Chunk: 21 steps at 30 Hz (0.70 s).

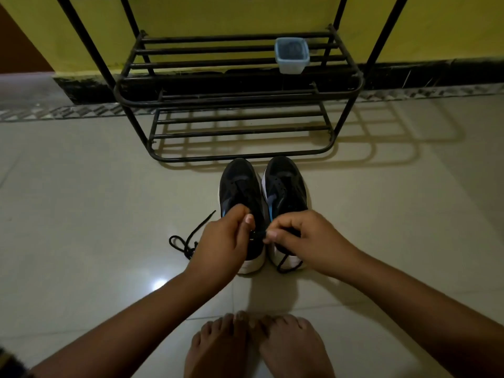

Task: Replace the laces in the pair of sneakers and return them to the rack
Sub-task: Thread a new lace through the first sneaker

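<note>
Two black sneakers with white soles stand side by side on the floor, toes toward the rack: the left sneaker (238, 186) and the right sneaker (285, 186). My left hand (221, 241) and my right hand (302, 238) meet over the left sneaker's opening, each pinching a black lace (259, 236) between thumb and fingers. A loose black lace (185, 241) lies looped on the floor left of the shoes. Another lace end (283, 264) hangs by the right sneaker's heel.
A black metal shoe rack (240, 156) stands against the yellow wall just beyond the shoes. A small pale plastic container (291, 54) sits on its upper shelf. My bare feet (256, 347) rest on the pale tiled floor below the hands.
</note>
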### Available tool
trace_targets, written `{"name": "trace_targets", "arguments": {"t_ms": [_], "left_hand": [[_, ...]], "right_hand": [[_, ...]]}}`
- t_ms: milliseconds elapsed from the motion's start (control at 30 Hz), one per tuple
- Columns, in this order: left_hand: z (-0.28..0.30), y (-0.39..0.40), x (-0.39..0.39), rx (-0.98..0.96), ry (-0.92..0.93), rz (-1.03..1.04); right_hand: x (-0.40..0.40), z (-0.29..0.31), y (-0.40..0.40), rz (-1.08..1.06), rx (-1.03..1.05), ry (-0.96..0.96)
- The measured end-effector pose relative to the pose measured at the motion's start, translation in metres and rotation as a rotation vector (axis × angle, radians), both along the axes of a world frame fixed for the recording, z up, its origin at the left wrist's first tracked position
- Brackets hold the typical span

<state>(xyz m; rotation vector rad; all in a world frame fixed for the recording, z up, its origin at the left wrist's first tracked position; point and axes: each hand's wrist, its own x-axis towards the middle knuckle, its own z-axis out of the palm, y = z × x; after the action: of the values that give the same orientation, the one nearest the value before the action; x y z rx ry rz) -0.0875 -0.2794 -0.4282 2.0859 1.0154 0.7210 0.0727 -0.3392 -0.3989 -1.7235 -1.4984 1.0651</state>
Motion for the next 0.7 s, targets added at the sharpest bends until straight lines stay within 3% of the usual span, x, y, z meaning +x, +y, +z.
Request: {"name": "trace_targets", "arguments": {"t_ms": [267,433,700], "left_hand": [[-0.015,0.031,-0.036,0.012,0.17,0.214],[-0.022,0.04,-0.057,0.005,0.252,0.368],[-0.021,0.046,-0.059,-0.079,0.271,0.372]], "right_hand": [[0.057,-0.006,-0.003,-0.147,-0.196,0.001],[0.073,-0.013,-0.004,-0.25,-0.182,-0.097],[0.074,-0.008,0.006,-0.288,-0.116,-0.147]]}}
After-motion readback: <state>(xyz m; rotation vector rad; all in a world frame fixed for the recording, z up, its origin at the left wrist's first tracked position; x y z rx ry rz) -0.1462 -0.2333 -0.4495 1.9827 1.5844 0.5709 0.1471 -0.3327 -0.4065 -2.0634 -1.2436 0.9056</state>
